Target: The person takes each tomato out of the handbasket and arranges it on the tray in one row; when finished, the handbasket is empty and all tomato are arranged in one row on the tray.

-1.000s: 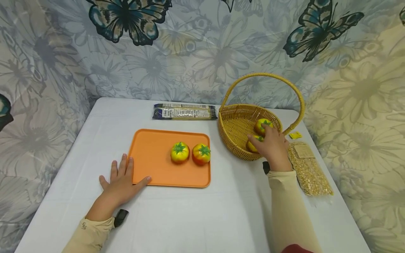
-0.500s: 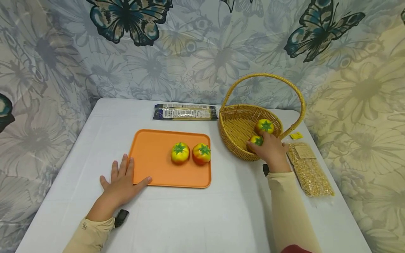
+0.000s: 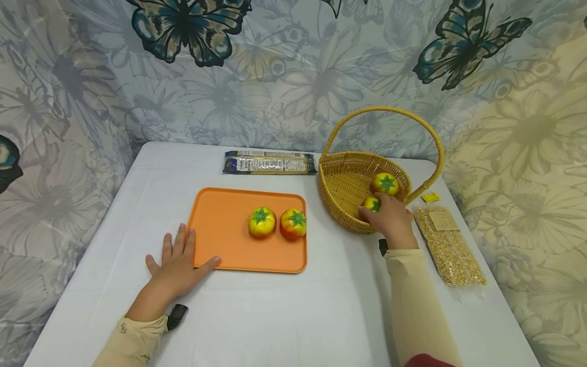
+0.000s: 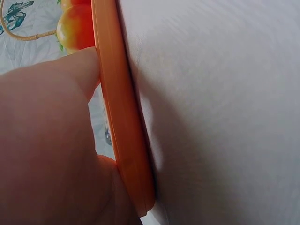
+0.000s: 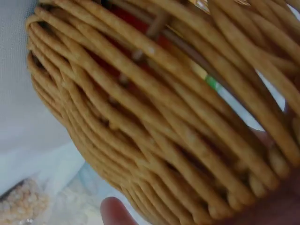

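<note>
Fruit (image 3: 372,204) in the basket (image 3: 340,189) sits clamped in the right hand (image 3: 393,219) fingers; the left hand (image 3: 174,269) fingers lie apart. I can't read the label (image 3: 270,165) on the packet (image 3: 231,165).

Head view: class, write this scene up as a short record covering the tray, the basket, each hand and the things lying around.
Tray: orange, flat on the table
On tray: left fruit, right fruit, both stem-side up
Basket: wicker, handle raised, right of the tray
In basket: nearer fruit, farther fruit
Left hand: fingers spread, touching the tray's near left corner
Right hand: thumb and fingers around the nearer fruit
Behind tray: packet
Right of basket: bag of yellow grains
</note>
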Available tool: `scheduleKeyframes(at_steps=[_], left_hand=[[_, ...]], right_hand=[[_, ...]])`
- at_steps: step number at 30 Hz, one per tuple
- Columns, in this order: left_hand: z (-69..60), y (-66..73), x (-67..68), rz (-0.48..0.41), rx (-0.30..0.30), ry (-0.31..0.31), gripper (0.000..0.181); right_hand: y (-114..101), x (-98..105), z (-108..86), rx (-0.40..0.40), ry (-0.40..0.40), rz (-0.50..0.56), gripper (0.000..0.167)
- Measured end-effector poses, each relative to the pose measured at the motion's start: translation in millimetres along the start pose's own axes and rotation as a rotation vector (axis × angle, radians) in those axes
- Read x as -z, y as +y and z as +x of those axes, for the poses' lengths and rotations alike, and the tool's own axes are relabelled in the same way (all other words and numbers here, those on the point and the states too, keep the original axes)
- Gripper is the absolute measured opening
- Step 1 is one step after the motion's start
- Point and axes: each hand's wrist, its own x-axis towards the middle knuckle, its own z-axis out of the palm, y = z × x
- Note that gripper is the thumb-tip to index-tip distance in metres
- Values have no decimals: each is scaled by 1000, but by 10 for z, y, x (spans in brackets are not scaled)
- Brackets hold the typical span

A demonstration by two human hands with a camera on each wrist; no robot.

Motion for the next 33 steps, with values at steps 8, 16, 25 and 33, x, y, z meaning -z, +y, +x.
scheduleKeyframes(at_steps=[8, 16, 25, 33], left_hand=[[-18, 14, 2, -13, 3, 9, 118], [-17, 18, 16, -13, -1, 4, 121], [-15, 8, 1, -11, -4, 10, 121], [-27, 29, 24, -17, -8, 13, 120]], right_hand=[[4, -34, 51, -51, -25, 68, 82], [-24, -96, 107, -127, -11, 70, 89], [-39, -181, 143, -170, 22, 41, 95], [-47, -206, 118, -155, 63, 19, 96]])
